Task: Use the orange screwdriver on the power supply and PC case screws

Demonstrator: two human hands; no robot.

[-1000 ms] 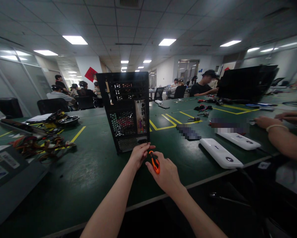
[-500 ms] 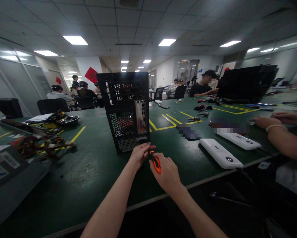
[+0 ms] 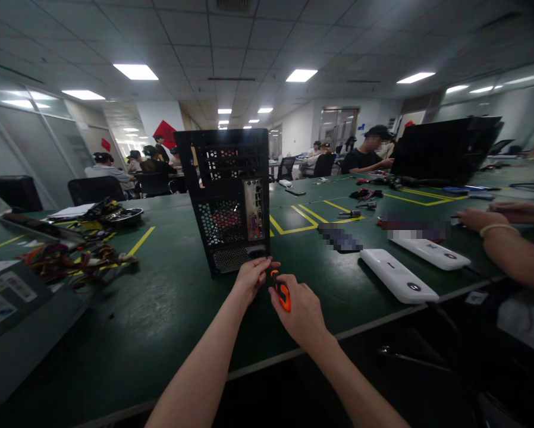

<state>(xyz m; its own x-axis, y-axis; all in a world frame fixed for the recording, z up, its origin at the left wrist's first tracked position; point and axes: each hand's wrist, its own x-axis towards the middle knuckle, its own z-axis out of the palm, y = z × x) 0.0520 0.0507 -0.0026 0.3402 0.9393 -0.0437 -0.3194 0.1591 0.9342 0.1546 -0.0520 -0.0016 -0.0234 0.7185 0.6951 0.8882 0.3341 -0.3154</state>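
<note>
A black computer case (image 3: 225,196) stands upright on the green table, its rear panel with ports and perforated grilles facing me. My right hand (image 3: 299,306) is wrapped round the orange and black handle of a screwdriver (image 3: 283,295), which points toward the lower right corner of the case. Its tip is not visible. At that same corner, close to the power supply's socket, the fingers of my left hand (image 3: 251,278) are pinched together. What lies between them, if anything, is hidden.
Bundled cables (image 3: 93,255) and a grey metal box (image 3: 26,315) lie to the left. On the right are two white power-bank-like devices (image 3: 398,276), a screwdriver bit or small tool (image 3: 349,214) and a co-worker's hands (image 3: 485,223). Another dark case (image 3: 445,151) stands farther back.
The screwdriver handle has turned in my right hand, so more of its black part shows. My left hand stays in place at the corner of the case.
</note>
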